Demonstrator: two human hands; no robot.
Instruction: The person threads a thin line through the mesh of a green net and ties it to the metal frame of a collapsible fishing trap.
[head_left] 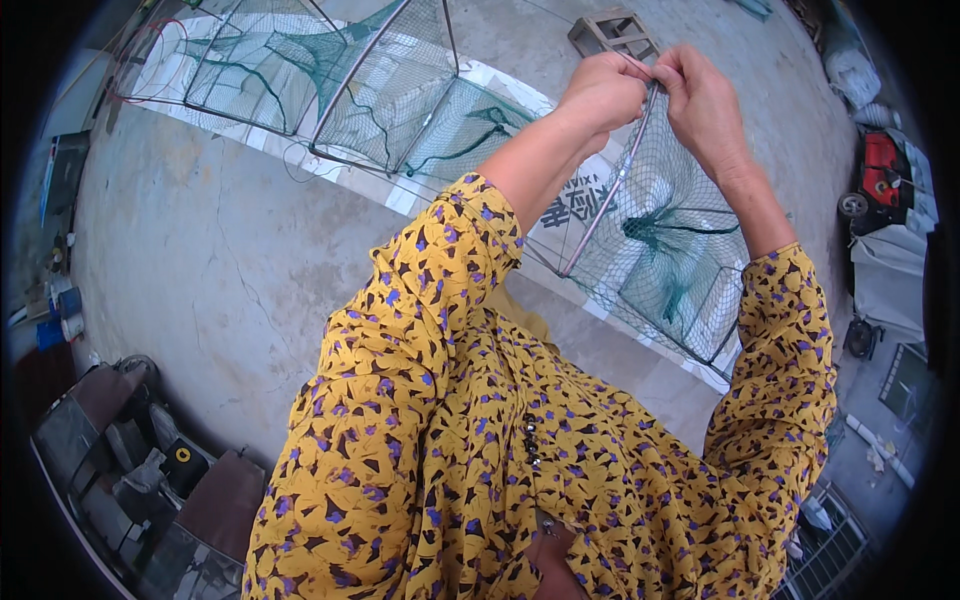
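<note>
A long collapsible fishing trap of green netting (675,255) on square metal frames stretches from upper left to centre right. My left hand (605,92) and my right hand (700,110) meet at the top corner of one raised frame rod (612,200). Both hands are closed, fingertips pinching a thin cord (635,66) at that corner; where cord and mesh join is partly hidden by my fingers. Below my right hand the mesh narrows into a dark green funnel (645,228). Farther left, another frame (362,75) stands tilted with netting stretched from it.
Under the trap lies a white printed sheet (395,195) on the concrete floor (200,270). A small wooden stool (612,32) stands beyond my hands. Dark chairs (215,510) are at lower left; a red wheeled machine (880,170) and a grey-covered object (888,275) stand at right.
</note>
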